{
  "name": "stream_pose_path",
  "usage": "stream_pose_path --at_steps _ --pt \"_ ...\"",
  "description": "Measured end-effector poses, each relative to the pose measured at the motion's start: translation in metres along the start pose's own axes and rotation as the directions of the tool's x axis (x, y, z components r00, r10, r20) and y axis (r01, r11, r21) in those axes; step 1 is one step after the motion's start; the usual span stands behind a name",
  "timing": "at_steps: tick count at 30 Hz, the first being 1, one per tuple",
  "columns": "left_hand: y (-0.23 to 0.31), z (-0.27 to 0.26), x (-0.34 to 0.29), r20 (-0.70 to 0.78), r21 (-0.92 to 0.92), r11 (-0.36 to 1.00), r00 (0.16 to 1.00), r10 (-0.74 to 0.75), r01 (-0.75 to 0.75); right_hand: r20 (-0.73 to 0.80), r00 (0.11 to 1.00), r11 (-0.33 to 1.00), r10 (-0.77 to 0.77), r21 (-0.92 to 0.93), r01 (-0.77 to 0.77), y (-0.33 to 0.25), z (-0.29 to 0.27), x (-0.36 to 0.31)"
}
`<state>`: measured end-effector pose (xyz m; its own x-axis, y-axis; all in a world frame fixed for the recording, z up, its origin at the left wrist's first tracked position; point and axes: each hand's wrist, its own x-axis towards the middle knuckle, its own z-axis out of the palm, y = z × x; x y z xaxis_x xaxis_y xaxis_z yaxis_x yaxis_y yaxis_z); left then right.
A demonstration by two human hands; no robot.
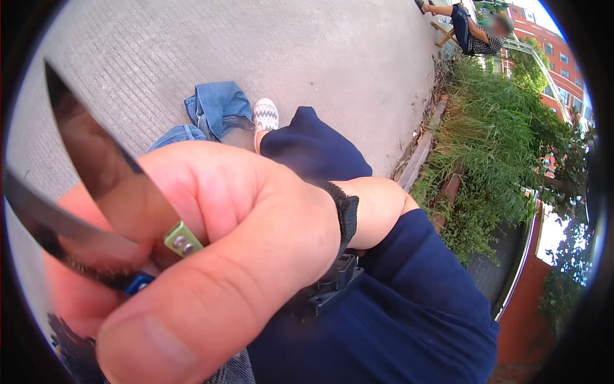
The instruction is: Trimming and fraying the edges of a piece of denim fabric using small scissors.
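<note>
Very close in front of me, my right hand (256, 211) is closed around a pair of thread snips (105, 157). Its thumb lies along the lower side, and the fingers curl behind the handles. Two shiny pointed blades stick out to the left, spread apart. One blade ends in a green piece with two rivets, the other in a blue piece; the rest of the handle is hidden by the hand. A black strap (347, 214) circles the right wrist, with a dark device (336, 285) below it. My left hand does not show.
Blue denim (220, 109) lies on the grooved concrete (307, 45) beside a foot in a zigzag-patterned shoe (265, 115). Navy cloth (396, 307) spreads beneath the hand. Green plants (492, 134) grow along a kerb at right. A seated person (473, 32) is farther off.
</note>
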<state>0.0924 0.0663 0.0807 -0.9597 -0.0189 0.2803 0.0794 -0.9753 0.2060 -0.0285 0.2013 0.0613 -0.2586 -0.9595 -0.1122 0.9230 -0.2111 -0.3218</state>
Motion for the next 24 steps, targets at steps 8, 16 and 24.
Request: stream_pose_path --at_steps 8,16,24 --pt "0.018 -0.028 0.019 0.12 0.147 0.984 0.986 -0.116 0.098 -0.086 0.995 0.996 0.045 -0.069 -0.051 -0.008 0.001 0.004" --pt "0.047 -0.045 0.057 0.419 0.285 0.885 0.783 -0.46 0.368 -0.188 0.969 0.984 0.158 -0.049 -0.17 -0.013 0.001 0.017" --pt "0.085 -0.052 -0.028 0.333 0.361 0.932 0.928 -0.167 0.038 0.382 0.907 0.982 -0.179 0.121 0.143 -0.003 -0.007 0.03"
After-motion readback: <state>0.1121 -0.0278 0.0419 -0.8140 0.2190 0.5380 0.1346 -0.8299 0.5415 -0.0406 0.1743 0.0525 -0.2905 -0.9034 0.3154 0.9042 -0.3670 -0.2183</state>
